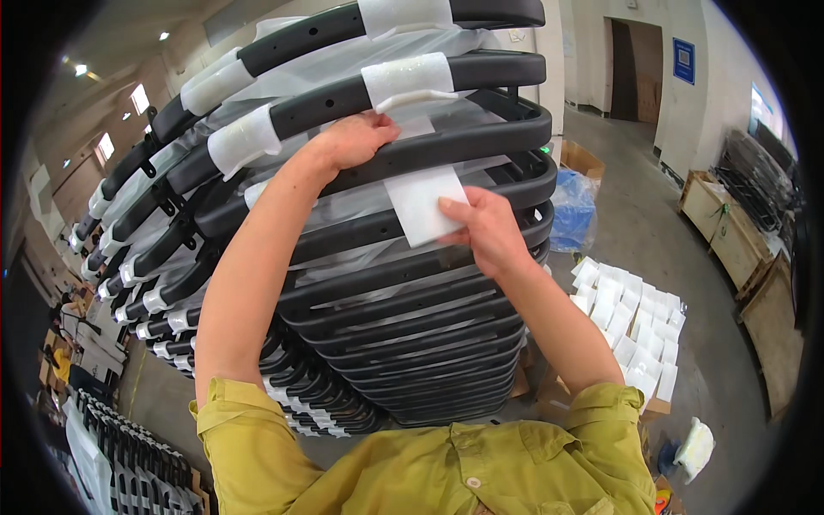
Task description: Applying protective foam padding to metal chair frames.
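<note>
A white foam sheet [421,206] hangs in front of a black tubular frame, with my right hand [489,225] pinching its right edge between thumb and fingers. Pale sheet material also shows above the black bar [468,137]; the bar hides whether the two pieces join. My left hand [356,142] rests at that bar's upper edge, its fingers curled together beside the pale material. What those fingertips hold is hidden. On the bars above, white foam wraps [408,81] are folded around the black tubing.
Black frames [412,352] are stacked high before me, with clear film between layers. To the right, a carton of white foam pieces [631,322] stands on the floor, and a blue plastic bag [571,210] lies farther back. Wooden crates [730,227] line the right side.
</note>
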Demonstrator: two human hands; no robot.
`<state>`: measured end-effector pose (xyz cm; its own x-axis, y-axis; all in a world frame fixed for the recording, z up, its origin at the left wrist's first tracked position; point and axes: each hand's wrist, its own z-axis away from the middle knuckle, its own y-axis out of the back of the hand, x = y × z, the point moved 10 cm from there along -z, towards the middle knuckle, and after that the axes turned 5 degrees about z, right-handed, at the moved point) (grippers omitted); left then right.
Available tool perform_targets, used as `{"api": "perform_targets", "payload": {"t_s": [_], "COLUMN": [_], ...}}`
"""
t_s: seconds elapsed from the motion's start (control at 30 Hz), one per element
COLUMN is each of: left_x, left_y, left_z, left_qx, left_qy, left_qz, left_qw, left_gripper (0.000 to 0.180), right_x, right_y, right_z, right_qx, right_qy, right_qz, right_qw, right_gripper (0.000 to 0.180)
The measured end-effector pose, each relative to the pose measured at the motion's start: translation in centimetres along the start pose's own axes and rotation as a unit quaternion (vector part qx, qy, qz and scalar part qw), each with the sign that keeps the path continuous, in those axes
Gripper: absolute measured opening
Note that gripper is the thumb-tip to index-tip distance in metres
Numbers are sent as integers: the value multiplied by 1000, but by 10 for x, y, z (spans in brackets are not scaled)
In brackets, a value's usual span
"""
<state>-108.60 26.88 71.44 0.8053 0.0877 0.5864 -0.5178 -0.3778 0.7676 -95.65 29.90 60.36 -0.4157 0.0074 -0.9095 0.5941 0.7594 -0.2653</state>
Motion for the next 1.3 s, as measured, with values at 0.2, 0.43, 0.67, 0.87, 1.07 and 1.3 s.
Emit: {"api": "perform_targets", "payload": {"t_s": [0.2,0.43,0.67,0.87,1.07,1.3], "left_x": [2,41,91,97,83,73], "left_y": [11,18,6,-6,-34,-27], "left_z": [8,49,106,122,128,100], "left_qx": [70,232,345,324,269,240], "left_qy": [-47,-182,-447,-498,-552,-499], "left_qz": [-60,-80,-258,-267,-288,-241], "left_qw": [995,952,784,759,735,797], "left_gripper": [34,20,6,14,17,30], "right_x": [39,17,1,-15,4,2], "right_y": [-7,-20,-26,-14,-8,-11], "right_z": [28,9,-8,-16,-3,1], "right_qx": [-37,-13,-51,-16,-16,7], "right_qy": [-95,-50,-42,-76,-106,-29], "right_qz": [-48,-54,-47,108,96,-9], "right_qw": [994,997,997,991,990,1000], "right_gripper": [20,18,19,16,22,20]}}
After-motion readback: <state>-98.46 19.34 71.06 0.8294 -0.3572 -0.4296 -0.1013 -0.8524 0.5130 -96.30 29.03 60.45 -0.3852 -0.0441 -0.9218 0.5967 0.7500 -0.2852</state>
